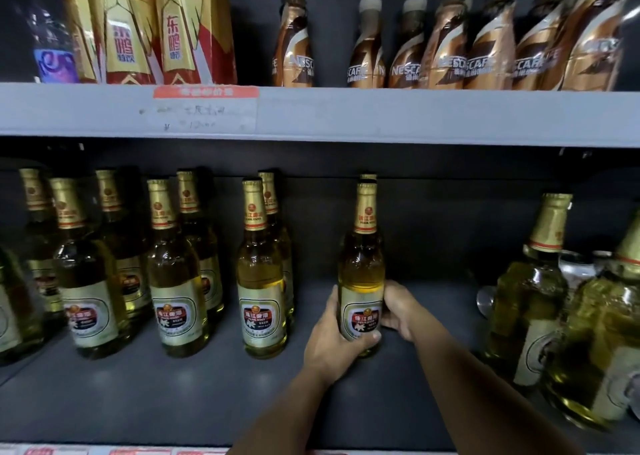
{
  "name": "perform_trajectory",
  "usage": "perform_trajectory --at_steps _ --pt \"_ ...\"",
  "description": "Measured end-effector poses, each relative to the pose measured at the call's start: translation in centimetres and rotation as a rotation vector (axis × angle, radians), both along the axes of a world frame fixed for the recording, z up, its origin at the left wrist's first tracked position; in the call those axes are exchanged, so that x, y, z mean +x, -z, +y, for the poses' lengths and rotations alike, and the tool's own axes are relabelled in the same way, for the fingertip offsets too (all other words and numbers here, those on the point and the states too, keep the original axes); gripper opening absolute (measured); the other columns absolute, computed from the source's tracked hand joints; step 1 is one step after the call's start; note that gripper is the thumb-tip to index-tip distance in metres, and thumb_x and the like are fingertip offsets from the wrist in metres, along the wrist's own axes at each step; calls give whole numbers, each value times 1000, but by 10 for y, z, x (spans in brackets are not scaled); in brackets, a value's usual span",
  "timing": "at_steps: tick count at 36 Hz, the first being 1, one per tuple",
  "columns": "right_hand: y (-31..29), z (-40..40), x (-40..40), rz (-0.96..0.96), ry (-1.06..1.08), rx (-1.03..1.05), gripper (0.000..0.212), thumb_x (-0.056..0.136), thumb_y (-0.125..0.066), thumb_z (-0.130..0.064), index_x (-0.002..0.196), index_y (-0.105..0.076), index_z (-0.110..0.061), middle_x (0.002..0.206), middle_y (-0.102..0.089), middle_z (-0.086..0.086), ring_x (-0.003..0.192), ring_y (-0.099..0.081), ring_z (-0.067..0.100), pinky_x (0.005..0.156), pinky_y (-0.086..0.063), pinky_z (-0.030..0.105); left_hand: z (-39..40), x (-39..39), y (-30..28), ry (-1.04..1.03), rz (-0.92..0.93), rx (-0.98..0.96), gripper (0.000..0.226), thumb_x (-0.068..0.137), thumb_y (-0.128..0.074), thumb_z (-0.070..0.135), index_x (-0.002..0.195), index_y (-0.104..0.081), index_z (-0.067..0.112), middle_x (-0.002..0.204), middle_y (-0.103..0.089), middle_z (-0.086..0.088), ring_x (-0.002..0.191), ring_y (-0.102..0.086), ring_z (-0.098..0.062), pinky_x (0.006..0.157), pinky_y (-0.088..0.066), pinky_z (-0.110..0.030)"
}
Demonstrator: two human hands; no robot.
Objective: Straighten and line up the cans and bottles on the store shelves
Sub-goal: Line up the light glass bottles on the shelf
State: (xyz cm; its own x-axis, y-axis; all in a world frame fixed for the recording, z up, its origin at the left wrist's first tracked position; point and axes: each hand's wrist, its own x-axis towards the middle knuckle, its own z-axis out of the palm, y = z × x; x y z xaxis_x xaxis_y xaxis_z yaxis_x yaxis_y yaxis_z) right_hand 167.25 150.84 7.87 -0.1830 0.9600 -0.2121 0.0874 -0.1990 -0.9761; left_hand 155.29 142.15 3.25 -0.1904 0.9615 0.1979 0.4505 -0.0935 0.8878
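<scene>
Because the lower shelf carries its beer in short files that run from front to back, the open stretch of dark board on both sides of the fingers looks like the reason why the hands work here. To the left of the fingers stand the beer files, upright, labels to the front, each front bottle with another one close behind it. To the right of the fingers, well apart, a cluster of wrapped bottles leans together, less orderly. Above the fingers, on the upper shelf, the coffee bottles stand in an uneven row. The held bottle is upright on the board, its label to the front, and a second cap shows just behind its neck, so I judge it is being set as the front of a new file. The left hand curls around the lower body, thumb across the base of the label. The right hand grips the other side; its fingertips are hidden behind the glass. Two hands probably keep the tall glass from tipping.
</scene>
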Motion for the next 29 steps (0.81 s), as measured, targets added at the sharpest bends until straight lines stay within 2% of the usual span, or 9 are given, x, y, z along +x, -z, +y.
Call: perform_trajectory --at_steps 4,9,13,16,18,20,23,26,29 --pt "3 3 2 14 17 2 29 95 -51 -31 117 -61 -14 103 -72 8 96 -68 26 88 -55 44 8 3 -1 31 -65 -34 117 47 -79 57 146 -17 45 119 -63 19 111 -57 0 101 -45 -28" --pt "5 7 4 4 17 -6 30 97 -50 -30 118 -61 -13 104 -72 8 95 -69 24 83 -57 40 13 1 3 31 -66 -46 104 52 -83 49 141 -29 42 112 -64 21 105 -59 3 96 -47 -24" --pt "5 -4 1 -21 73 13 25 96 -51 -28 108 -65 -10 101 -71 11 88 -68 23 71 -57 34 8 4 6 -14 -44 -37 96 57 -84 45 138 -33 38 110 -64 19 103 -59 1 93 -47 -24" --pt "4 -19 4 -298 231 212 29 97 -46 -31 106 -65 -11 108 -68 11 97 -62 25 82 -50 32 1 8 5 -77 -14 -10 97 52 -82 55 135 -35 38 118 -60 16 110 -58 -5 96 -48 -31" --pt "2 -35 11 -487 316 367 28 98 -45 -31 110 -63 -14 109 -67 8 102 -60 26 76 -40 26 -6 12 4 -166 20 22 95 54 -79 60 134 -36 32 123 -52 10 114 -53 -9 97 -47 -37" --pt "0 -54 19 -587 395 501 23 98 -45 -30 109 -61 -17 105 -67 6 100 -61 26 73 -40 27 -18 19 0 -323 89 101 81 65 -75 59 128 -41 23 117 -49 4 112 -50 -15 91 -47 -38" --pt "0 -75 37 -642 533 695 14 96 -47 -25 99 -58 -18 96 -65 5 90 -62 26 71 -45 34 -36 34 -9 -516 125 284 51 75 -70 49 107 -47 16 98 -50 0 99 -53 -24 76 -46 -39" --pt "-7 -93 59 -603 641 836 11 94 -48 -23 93 -56 -16 92 -61 5 84 -60 28 66 -44 37 -46 62 -21 -497 179 364 39 79 -63 48 93 -46 16 91 -51 -2 93 -53 -24 72 -45 -39" --pt "-20 -112 87 -570 672 1024 9 92 -50 -21 88 -55 -15 84 -60 3 75 -59 25 59 -39 32 -52 100 -31 -431 219 403 34 82 -62 45 91 -45 17 89 -49 1 88 -53 -21 69 -42 -34"
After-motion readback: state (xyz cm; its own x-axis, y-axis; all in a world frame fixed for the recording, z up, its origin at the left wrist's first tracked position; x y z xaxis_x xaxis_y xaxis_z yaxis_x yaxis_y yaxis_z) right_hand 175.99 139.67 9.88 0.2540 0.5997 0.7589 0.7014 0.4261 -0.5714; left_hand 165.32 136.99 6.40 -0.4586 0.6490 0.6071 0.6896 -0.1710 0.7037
